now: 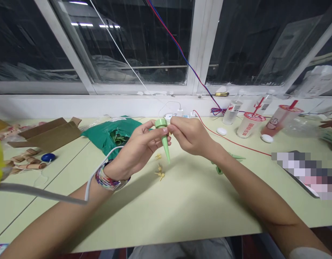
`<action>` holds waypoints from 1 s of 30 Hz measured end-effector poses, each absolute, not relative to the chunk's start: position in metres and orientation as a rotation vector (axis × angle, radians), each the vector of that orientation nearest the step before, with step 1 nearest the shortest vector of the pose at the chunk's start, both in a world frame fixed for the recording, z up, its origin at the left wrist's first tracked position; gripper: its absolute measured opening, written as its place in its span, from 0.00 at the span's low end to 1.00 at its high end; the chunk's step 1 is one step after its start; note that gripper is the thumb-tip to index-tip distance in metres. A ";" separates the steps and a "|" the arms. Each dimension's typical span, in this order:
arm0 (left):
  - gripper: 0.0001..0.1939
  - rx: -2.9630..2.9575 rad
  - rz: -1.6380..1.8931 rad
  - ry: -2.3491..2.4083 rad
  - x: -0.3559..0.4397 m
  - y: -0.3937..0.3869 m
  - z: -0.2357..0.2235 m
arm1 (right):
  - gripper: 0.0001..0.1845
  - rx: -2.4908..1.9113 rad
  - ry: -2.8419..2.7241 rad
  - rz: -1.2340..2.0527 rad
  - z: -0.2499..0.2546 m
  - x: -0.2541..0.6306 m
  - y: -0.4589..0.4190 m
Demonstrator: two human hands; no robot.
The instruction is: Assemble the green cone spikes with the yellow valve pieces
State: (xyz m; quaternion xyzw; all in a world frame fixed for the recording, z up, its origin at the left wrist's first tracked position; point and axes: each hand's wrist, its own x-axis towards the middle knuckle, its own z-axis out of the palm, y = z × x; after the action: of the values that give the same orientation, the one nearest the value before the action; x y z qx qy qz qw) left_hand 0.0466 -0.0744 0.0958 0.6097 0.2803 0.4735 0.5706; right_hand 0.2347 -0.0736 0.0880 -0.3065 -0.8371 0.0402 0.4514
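My left hand holds a green plastic watering spike by its wide capped top, with the tapered tip pointing down above the table. My right hand is closed in a pinch against the side of the spike, just below the cap. A bit of yellow shows at its fingertips, seemingly a small yellow plastic piece, mostly hidden by the fingers. On the table beneath my hands lie several small yellow plastic pieces. More green spikes lie partly behind my right forearm.
A green plastic bag with green parts inside lies behind my left wrist. Wooden toys, a blue ball and cardboard are on the left. Drink cups, a bottle and a blurred tablet-like device stand or lie right. Another person's hand shows far right.
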 end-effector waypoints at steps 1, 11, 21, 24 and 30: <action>0.12 1.499 1.224 0.680 0.046 -0.072 0.091 | 0.25 -0.764 -2.026 0.268 0.088 0.232 -0.073; 0.17 1.826 1.440 0.773 0.036 -0.058 0.090 | 0.27 -0.891 -1.911 0.206 0.074 0.224 -0.064; 0.17 1.607 1.284 0.688 0.045 -0.057 0.082 | 0.24 -0.820 -1.861 0.232 0.064 0.222 -0.058; 0.16 2.049 1.561 0.800 0.038 -0.055 0.076 | 0.28 -0.786 -1.688 0.908 0.068 0.215 -0.059; 0.13 2.034 1.438 0.891 0.033 -0.062 0.087 | 0.26 -0.869 -1.855 0.669 0.075 0.221 -0.066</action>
State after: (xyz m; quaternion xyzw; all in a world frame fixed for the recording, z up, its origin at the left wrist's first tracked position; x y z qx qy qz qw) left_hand 0.0332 -0.0618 0.0868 0.7454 0.3264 0.5270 0.2453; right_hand 0.2213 -0.0664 0.0748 -0.3554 -0.7582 0.2734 0.4735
